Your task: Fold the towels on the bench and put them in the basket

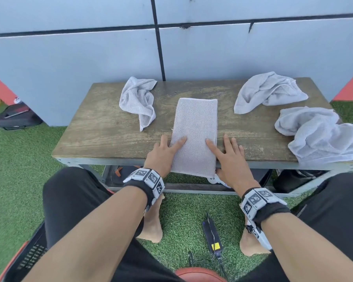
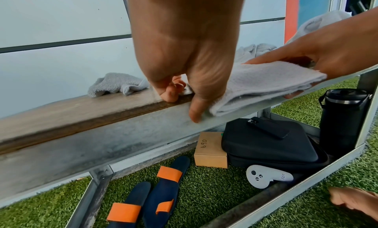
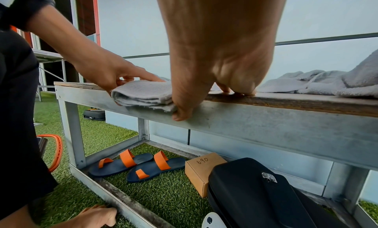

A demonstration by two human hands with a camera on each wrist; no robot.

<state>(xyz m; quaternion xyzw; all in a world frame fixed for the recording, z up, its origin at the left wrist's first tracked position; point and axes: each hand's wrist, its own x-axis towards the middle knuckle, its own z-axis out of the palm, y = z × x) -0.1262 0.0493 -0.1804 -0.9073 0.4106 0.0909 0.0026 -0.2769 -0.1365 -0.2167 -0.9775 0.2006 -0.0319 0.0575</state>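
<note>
A grey towel (image 1: 195, 135), folded into a long strip, lies in the middle of the wooden bench (image 1: 102, 129); its near end hangs over the front edge. My left hand (image 1: 163, 153) pinches the near left corner, index finger on top and thumb at the edge below. My right hand (image 1: 228, 157) pinches the near right corner the same way, thumb under the overhang. Three crumpled grey towels lie on the bench: one back left (image 1: 138, 100), one back right (image 1: 269, 91), one at the right end (image 1: 318, 133). A dark basket (image 1: 29, 259) with an orange rim stands by my left leg.
Under the bench are orange-strapped sandals (image 2: 163, 191), a cardboard box (image 2: 210, 150), a black case (image 2: 266, 145), a white controller (image 2: 266, 176) and a black bottle (image 2: 343, 118). A black power adapter (image 1: 211, 233) lies on the grass between my feet. A grey wall stands close behind the bench.
</note>
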